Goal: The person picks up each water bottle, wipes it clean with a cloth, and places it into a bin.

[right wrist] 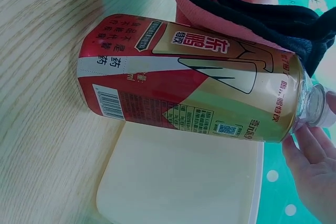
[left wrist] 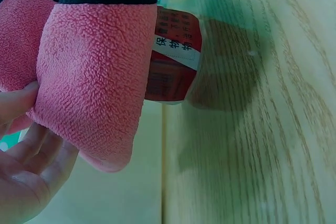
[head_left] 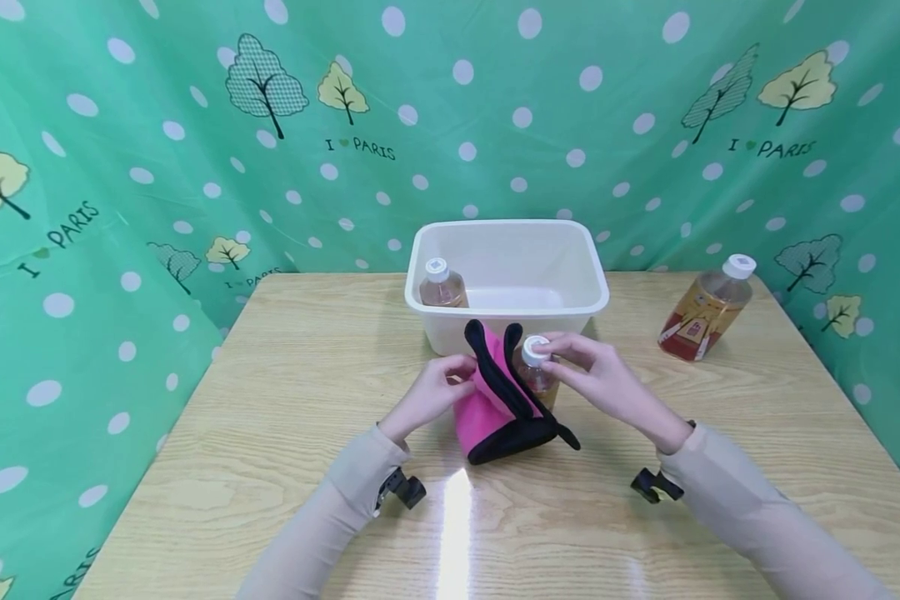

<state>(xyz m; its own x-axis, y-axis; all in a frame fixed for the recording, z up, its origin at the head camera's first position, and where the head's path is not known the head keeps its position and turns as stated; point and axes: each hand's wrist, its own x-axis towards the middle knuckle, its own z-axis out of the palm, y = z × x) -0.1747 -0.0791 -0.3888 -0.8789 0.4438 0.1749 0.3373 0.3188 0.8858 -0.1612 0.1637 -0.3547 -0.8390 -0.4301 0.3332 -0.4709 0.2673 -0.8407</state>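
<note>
My left hand (head_left: 438, 392) pinches a folded pink fleece cloth (head_left: 474, 423) with black edging. In the left wrist view, the thumb and fingers grip a fold of the cloth (left wrist: 94, 77). Right beside it is a drink bottle (right wrist: 184, 77) with a red and gold label and a white cap. The fingertips of my right hand (head_left: 596, 377) hold this bottle by its cap (head_left: 535, 348). The cloth lies against the bottle's side and partly covers it in the head view. Whether the bottle's base touches the table, I cannot tell.
Just behind the hands stands a white plastic bin (head_left: 506, 312), with a similar bottle (head_left: 444, 287) in its left end. Another such bottle (head_left: 705, 308) is at the table's back right. A green dotted curtain (head_left: 450, 108) hangs behind the wooden table (head_left: 307, 383).
</note>
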